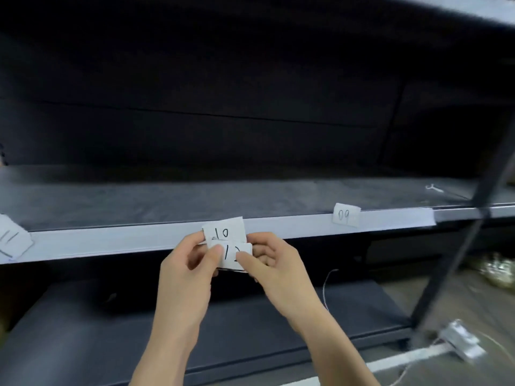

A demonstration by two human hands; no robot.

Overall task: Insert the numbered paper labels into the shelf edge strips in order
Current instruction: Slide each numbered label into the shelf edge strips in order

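A white edge strip point(292, 225) runs along the front of the dark middle shelf. Label "09" point(346, 215) sits in the strip at the right, label "11" point(11, 240) at the far left. Label "10" point(224, 230) stands against the strip at the centre. Just below it my left hand point(192, 263) and my right hand point(274, 260) both pinch a small stack of paper labels point(234, 256) whose top one reads "12". My thumbs press on the stack's front; my fingers are hidden behind it.
A dark lower shelf point(111, 330) lies beneath my arms. A black upright post point(457, 260) slants at the right. A small white hook point(433, 188) lies on the middle shelf's back right. A white device with cables point(459, 341) rests on the floor.
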